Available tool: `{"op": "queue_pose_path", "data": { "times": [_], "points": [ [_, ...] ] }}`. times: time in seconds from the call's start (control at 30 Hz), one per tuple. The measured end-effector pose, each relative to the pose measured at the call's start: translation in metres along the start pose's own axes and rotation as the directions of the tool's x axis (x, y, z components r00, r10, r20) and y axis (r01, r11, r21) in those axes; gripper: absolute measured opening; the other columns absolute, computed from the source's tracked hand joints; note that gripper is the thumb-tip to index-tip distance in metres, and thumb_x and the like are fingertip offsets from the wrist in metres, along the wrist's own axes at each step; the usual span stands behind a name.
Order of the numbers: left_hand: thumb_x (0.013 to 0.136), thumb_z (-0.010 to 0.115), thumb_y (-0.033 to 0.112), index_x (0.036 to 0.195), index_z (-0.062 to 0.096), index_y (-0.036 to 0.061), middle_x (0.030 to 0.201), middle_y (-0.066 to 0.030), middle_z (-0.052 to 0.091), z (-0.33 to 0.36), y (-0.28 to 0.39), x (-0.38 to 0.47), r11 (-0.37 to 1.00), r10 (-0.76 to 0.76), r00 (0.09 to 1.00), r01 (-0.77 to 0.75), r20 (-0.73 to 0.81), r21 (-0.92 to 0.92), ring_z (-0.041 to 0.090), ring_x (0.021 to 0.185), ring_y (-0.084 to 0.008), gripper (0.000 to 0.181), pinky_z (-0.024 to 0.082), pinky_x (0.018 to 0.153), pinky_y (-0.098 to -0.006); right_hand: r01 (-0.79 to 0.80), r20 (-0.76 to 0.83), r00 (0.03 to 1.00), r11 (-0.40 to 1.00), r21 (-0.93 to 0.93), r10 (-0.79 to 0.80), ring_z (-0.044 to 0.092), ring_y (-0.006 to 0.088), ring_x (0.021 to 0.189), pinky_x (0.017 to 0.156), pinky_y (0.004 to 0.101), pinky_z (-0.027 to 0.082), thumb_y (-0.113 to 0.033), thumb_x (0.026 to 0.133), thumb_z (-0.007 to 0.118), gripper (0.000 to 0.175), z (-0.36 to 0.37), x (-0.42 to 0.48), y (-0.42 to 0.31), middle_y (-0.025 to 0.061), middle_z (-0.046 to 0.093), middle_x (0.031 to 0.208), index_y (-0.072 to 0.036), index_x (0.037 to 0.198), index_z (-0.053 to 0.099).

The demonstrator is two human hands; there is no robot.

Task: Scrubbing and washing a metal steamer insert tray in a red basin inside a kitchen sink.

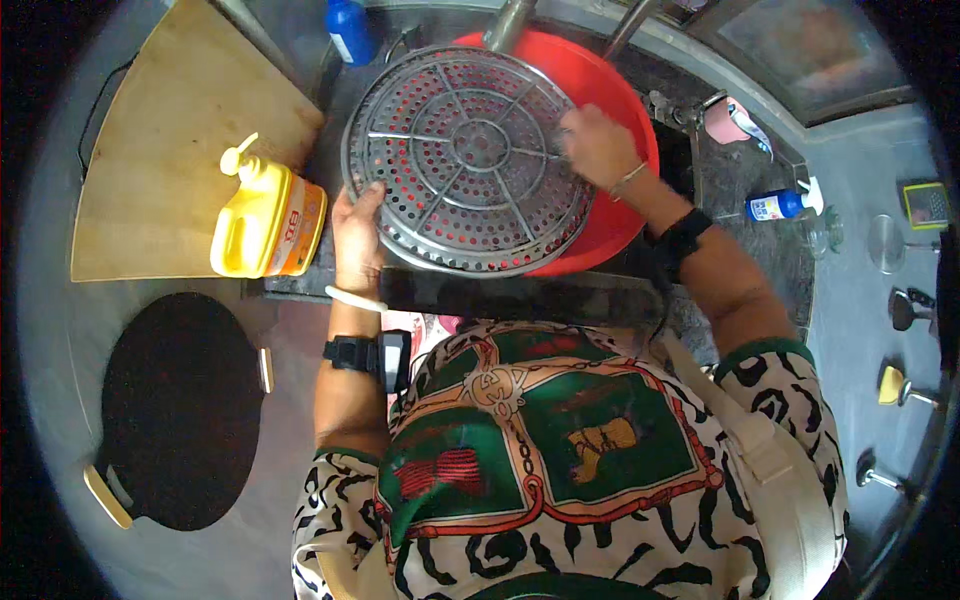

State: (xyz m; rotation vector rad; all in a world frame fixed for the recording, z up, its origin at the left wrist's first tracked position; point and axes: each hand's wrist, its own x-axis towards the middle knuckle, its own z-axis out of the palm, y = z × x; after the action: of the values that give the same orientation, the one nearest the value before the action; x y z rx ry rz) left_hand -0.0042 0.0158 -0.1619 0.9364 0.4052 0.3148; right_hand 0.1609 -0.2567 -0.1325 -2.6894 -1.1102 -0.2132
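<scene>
A round perforated metal steamer tray with raised rings and spokes is held tilted over a red plastic basin. My left hand grips its rim at the lower left, thumb on the upper face. At the tray's right side, my right hand is bent with curled fingers against or just above the metal. Blur hides whether something small is under those fingers. The tray covers much of the basin, so the basin's contents cannot be seen.
A yellow pump jug stands left beside a tan board. Behind the basin are a blue bottle and a metal faucet pipe. Right are a blue spray bottle, a pink cup and hanging utensils.
</scene>
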Motion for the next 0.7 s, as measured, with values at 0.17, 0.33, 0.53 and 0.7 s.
{"op": "queue_pose_path", "data": {
  "times": [0.17, 0.33, 0.53, 0.7],
  "points": [
    [0.082, 0.051, 0.002, 0.103, 0.054, -0.0024, 0.095, -0.01, 0.061, 0.003, -0.013, -0.007, 1.0, 0.007, 0.999, -0.006, -0.042, 0.024, 0.058, 0.084, -0.0178, 0.021, 0.046, 0.077, -0.0307, 0.385, -0.118, 0.922, 0.911, 0.151, -0.37, 0.054, 0.027, 0.066, 0.055, 0.0396, 0.048, -0.01, 0.069, 0.055, 0.008, 0.001, -0.012, -0.153, 0.0085, 0.046, 0.071, -0.008, 0.073, 0.048],
    [0.083, 0.051, 0.002, 0.109, 0.05, -0.0009, 0.099, -0.0098, 0.059, -0.001, -0.014, -0.021, 0.999, 0.041, 0.998, -0.041, -0.046, -0.016, 0.057, 0.086, -0.0174, 0.026, 0.045, 0.08, -0.0305, 0.083, 0.116, 0.991, 0.992, -0.099, -0.071, 0.057, 0.0293, 0.075, 0.056, 0.0395, 0.049, -0.02, 0.076, 0.052, 0.011, -0.01, -0.018, -0.023, 0.0103, 0.05, 0.076, -0.009, 0.078, 0.052],
    [0.079, 0.057, 0.004, 0.111, 0.05, 0.0018, 0.103, -0.0088, 0.059, -0.004, -0.016, -0.054, 0.997, -0.052, 0.999, 0.051, -0.011, -0.051, 0.057, 0.094, -0.0209, 0.032, 0.045, 0.086, -0.0345, -0.022, -0.118, 0.992, 0.992, 0.123, 0.037, 0.057, 0.0325, 0.08, 0.067, 0.0421, 0.048, -0.021, 0.075, 0.06, 0.019, -0.007, -0.01, -0.003, 0.0123, 0.053, 0.083, -0.008, 0.088, 0.056],
    [0.08, 0.056, 0.015, 0.116, 0.049, 0.0025, 0.111, -0.0119, 0.056, -0.026, -0.001, -0.055, 0.87, -0.312, 0.932, 0.358, 0.185, -0.338, 0.055, 0.1, -0.0269, 0.038, 0.043, 0.088, -0.0421, 0.174, -0.213, 0.97, 0.948, 0.266, -0.118, 0.055, 0.0298, 0.083, 0.071, 0.0393, 0.046, -0.017, 0.069, 0.065, 0.023, 0.004, 0.007, -0.06, 0.0096, 0.054, 0.088, -0.01, 0.09, 0.058]
  ]
}}
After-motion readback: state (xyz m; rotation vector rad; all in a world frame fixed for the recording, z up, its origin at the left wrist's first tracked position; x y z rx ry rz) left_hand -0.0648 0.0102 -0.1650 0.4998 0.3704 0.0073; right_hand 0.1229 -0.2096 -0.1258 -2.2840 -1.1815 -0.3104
